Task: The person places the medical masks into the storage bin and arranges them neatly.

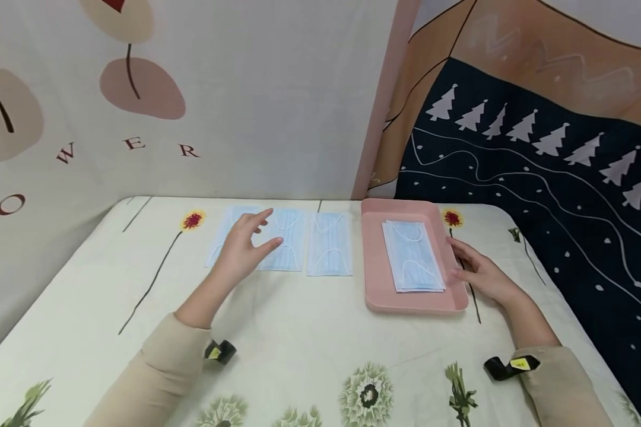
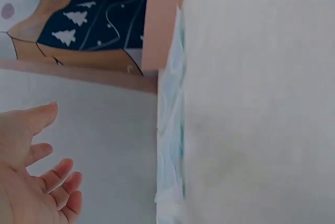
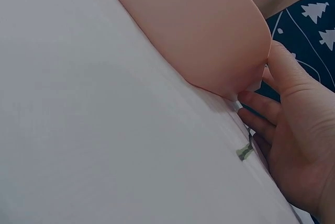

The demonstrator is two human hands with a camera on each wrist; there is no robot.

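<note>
In the head view my left hand [image 1: 246, 246] hovers over a row of pale blue face masks [image 1: 329, 244] on the table, thumb and fingers spread apart with nothing between them. It partly covers the masks at the left of the row. The left wrist view shows the same hand [image 2: 39, 166] beside the row, seen edge-on. A pink tray [image 1: 376, 284] stands right of the row, with a small stack of face masks [image 1: 413, 258] lying in it. At its right side, my right hand [image 1: 483, 273] holds the tray's edge, thumb at the rim and fingers lower against it.
A white flower-patterned cloth [image 1: 310, 332] covers the table. Behind it hangs a pale printed curtain [image 1: 278, 107]; a dark cloth with white trees [image 1: 513, 160] hangs at the right. Black wrist cameras [image 1: 221, 351] sit on both sleeves.
</note>
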